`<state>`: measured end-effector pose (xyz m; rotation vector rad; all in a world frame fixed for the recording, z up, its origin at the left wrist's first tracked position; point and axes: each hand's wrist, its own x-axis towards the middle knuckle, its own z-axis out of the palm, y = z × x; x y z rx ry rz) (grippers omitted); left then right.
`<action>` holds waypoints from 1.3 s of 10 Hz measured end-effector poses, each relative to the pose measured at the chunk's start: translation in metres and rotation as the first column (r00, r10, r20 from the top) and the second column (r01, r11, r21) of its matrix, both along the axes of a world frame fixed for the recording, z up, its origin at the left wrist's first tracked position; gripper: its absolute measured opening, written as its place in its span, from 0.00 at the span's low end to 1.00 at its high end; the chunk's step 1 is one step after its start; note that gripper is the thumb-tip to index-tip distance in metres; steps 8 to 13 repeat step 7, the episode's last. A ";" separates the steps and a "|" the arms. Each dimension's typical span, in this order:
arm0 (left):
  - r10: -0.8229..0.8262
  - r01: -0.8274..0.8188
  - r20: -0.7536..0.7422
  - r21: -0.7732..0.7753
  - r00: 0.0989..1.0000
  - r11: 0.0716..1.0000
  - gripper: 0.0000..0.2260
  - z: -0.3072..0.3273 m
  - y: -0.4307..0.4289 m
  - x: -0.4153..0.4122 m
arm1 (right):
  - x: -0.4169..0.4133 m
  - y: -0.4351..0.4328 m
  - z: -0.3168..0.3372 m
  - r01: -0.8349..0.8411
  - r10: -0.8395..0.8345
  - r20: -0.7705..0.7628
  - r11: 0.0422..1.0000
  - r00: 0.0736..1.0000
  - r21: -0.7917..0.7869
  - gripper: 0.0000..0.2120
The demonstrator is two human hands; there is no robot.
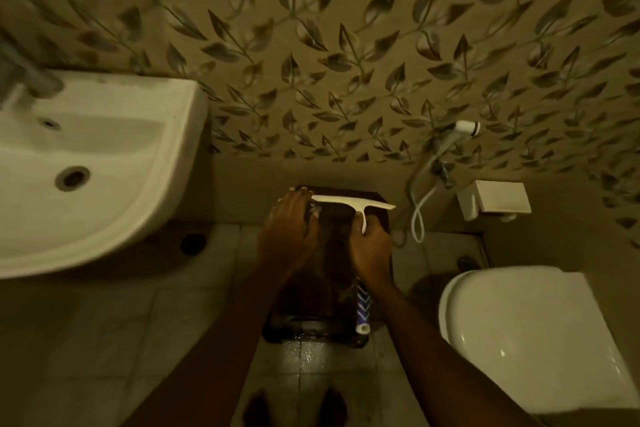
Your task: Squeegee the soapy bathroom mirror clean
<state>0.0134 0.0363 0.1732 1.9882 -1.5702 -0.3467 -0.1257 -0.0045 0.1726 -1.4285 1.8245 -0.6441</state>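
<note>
Right hand (370, 250): closed round squeegee (353, 203) handle, blade at mirror (329, 270) top edge. Left hand (289, 229): I see it gripping the mirror's upper left corner. Mirror: leaning on floor against wall. Risk, I judge: wet frame slipping under pull.

A small home bathroom was indicated. A white basin (90, 163) was fixed at left, a toilet (526, 340) at right, a hand sprayer (465, 127) hung on leaf-patterned wall tiles (346, 45), and a wet tiled floor (304, 367) was noted.
</note>
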 end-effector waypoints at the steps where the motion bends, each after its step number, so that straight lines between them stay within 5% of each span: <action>1: 0.036 -0.033 -0.050 0.066 0.998 0.997 0.19 -0.051 -0.025 -0.010 | -0.005 -0.029 -0.054 -0.034 0.036 -0.042 0.998 0.998 0.058 0.19; 5: 0.019 -0.019 -0.005 0.107 1.000 0.994 0.20 -0.202 -0.065 -0.010 | 0.018 -0.077 -0.198 -0.069 0.072 -0.140 0.997 0.988 0.022 0.20; 13: -0.028 0.027 0.009 0.101 1.000 0.995 0.21 -0.199 -0.059 -0.001 | 0.014 -0.078 -0.195 -0.004 0.006 -0.077 1.000 0.997 0.023 0.21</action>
